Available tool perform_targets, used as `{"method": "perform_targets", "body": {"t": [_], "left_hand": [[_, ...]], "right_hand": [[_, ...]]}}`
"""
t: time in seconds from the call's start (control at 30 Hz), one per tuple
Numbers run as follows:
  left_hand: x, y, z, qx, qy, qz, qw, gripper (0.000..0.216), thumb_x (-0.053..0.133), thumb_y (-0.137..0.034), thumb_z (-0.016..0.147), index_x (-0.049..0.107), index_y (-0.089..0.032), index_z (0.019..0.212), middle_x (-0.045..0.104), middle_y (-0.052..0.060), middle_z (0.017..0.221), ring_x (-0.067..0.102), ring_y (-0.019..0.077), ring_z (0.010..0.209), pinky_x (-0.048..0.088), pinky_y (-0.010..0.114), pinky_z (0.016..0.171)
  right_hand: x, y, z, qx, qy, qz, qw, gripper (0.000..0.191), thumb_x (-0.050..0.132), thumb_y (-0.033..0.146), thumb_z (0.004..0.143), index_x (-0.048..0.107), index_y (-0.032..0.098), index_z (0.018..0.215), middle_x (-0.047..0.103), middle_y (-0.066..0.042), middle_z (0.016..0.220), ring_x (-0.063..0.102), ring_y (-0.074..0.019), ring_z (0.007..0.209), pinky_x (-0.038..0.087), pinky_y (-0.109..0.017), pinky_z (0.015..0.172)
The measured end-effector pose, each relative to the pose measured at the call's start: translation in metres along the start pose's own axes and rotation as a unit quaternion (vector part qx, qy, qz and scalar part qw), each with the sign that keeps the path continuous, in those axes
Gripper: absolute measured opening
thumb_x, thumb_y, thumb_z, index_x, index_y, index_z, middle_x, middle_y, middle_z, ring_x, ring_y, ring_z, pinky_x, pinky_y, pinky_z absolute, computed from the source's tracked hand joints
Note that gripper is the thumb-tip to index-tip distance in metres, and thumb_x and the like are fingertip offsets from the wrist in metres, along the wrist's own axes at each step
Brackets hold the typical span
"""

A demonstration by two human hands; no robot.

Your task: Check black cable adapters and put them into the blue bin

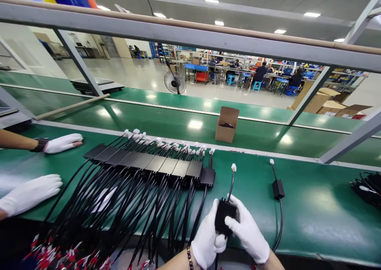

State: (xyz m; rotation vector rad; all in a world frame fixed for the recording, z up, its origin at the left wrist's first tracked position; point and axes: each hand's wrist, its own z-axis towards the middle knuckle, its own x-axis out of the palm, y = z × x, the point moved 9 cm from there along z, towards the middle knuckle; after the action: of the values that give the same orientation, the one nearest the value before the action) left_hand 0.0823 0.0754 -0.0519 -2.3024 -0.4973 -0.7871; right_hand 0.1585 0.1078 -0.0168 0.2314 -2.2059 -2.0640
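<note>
Both my hands wear white gloves and are closed around one black finned module (224,217) near the bench's front edge. My left hand (208,236) grips its left side and underside, while the thumb of my right hand (248,230) presses on its face. A short cable with a white connector (233,167) rises from the module's top. Left of my hands lies a long row of similar black modules (151,162), with white connectors at the back and black cables (143,200) hanging over the front edge. One smaller black module (278,189) lies alone on the right.
A co-worker's gloved hands (64,143) rest on the green bench (318,206) at the left. An open cardboard box (226,125) stands behind the row. Metal frame bars (190,29) cross above. Black cables (369,188) are bundled at the far right.
</note>
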Motion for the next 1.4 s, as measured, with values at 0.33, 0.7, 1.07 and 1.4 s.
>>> {"method": "perform_targets", "body": {"t": [0.33, 0.7, 1.07, 1.4], "left_hand": [[0.000, 0.002, 0.003, 0.009, 0.012, 0.023, 1.000, 0.062, 0.035, -0.077, 0.075, 0.050, -0.016, 0.067, 0.042, -0.004, 0.037, 0.024, 0.0035, 0.025, 0.007, 0.018, 0.029], [0.004, -0.006, -0.008, 0.097, 0.009, 0.136, 0.986, 0.068, 0.036, -0.071, 0.080, 0.050, -0.016, 0.117, 0.036, -0.009, 0.048, 0.023, 0.0030, 0.029, 0.010, 0.018, 0.032], [0.008, -0.006, -0.010, 0.119, 0.080, 0.082, 0.986, 0.102, 0.079, -0.022, 0.061, 0.015, -0.019, 0.141, 0.049, 0.012, 0.118, 0.053, 0.0064, 0.059, 0.042, 0.024, 0.054], [0.021, 0.012, -0.011, 0.064, 0.155, 0.168, 0.972, 0.045, 0.067, -0.043, 0.072, 0.047, -0.011, 0.098, 0.058, 0.001, 0.067, 0.049, 0.0062, 0.038, 0.036, 0.016, 0.033]], "right_hand": [[-0.002, 0.013, 0.003, -0.004, -0.043, -0.052, 0.998, 0.035, 0.049, 0.044, 0.087, 0.061, 0.019, 0.110, 0.065, -0.009, 0.109, 0.061, -0.0229, 0.100, 0.047, -0.037, 0.093], [-0.008, 0.009, 0.007, 0.002, -0.137, -0.045, 0.990, 0.033, 0.054, 0.050, 0.083, 0.057, 0.019, 0.071, 0.060, -0.002, 0.070, 0.054, -0.0180, 0.067, 0.044, -0.029, 0.066], [-0.025, 0.015, 0.018, 0.028, -0.091, 0.228, 0.969, 0.022, 0.062, 0.039, 0.083, 0.066, 0.018, 0.078, 0.063, -0.002, 0.083, 0.059, -0.0181, 0.085, 0.048, -0.032, 0.082], [-0.026, 0.009, 0.025, 0.022, -0.082, 0.402, 0.912, 0.019, 0.070, 0.032, 0.079, 0.070, 0.015, 0.087, 0.071, -0.009, 0.093, 0.064, -0.0282, 0.099, 0.041, -0.049, 0.100]]}}
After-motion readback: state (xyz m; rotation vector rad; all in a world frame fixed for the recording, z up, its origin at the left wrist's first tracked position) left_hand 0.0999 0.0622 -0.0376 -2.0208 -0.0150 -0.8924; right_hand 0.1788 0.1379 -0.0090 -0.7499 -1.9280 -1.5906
